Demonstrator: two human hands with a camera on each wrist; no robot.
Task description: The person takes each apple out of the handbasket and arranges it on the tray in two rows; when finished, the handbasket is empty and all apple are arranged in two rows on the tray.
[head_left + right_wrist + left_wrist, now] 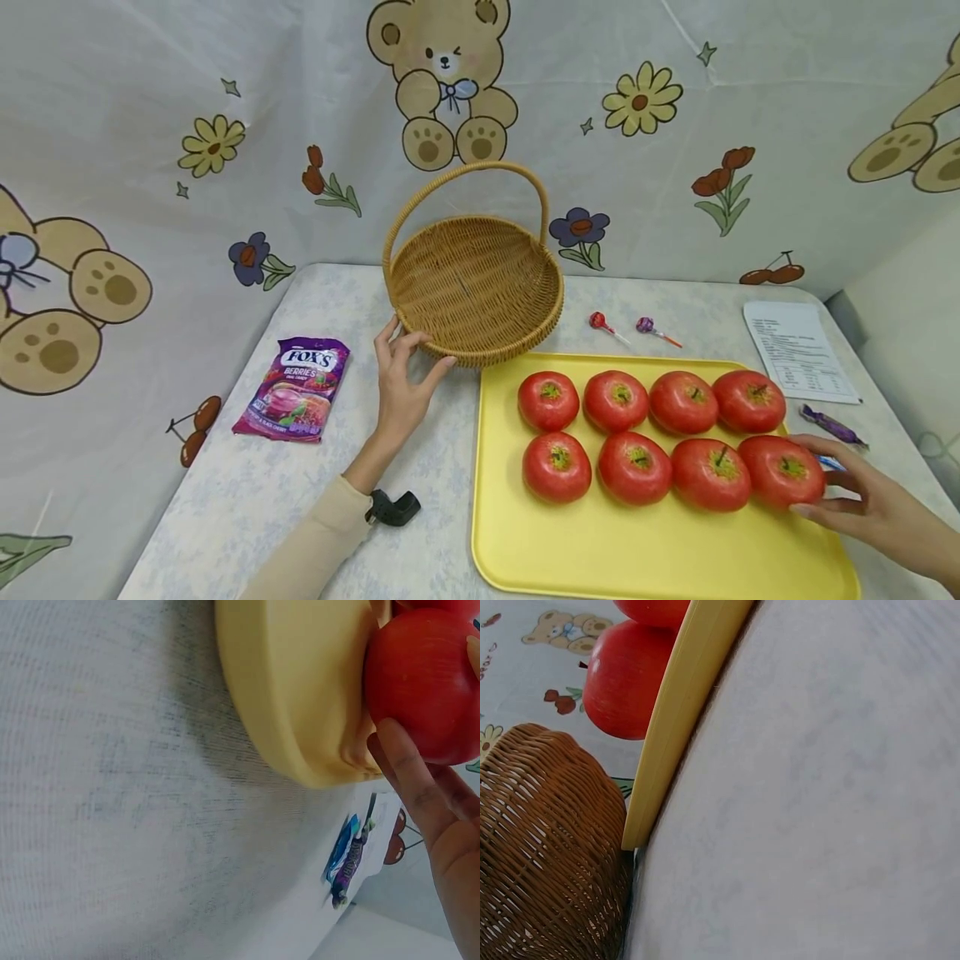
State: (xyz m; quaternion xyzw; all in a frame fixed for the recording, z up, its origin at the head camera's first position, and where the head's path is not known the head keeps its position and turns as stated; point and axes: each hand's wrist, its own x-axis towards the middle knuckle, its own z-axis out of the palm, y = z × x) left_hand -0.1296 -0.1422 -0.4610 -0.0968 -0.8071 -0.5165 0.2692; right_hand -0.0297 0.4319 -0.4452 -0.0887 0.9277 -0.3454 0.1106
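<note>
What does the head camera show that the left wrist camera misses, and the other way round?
Only the head view shows both hands: the left hand touching the wicker basket's rim, the right hand against the end apple, plus the candy bag, two lollipops and a printed sheet. Only the left wrist view shows the basket's woven outer wall up close, meeting the tray's corner. Both share the basket, the yellow tray and red apples.

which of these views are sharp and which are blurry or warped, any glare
Head view: even soft light, no glare, the basket and apples sharp, edges bent by the wide lens. Left wrist view: tilted and close, tray edge and table soft. Right wrist view: dimmer, grainy, the tray rim and right hand blurred from closeness.
</note>
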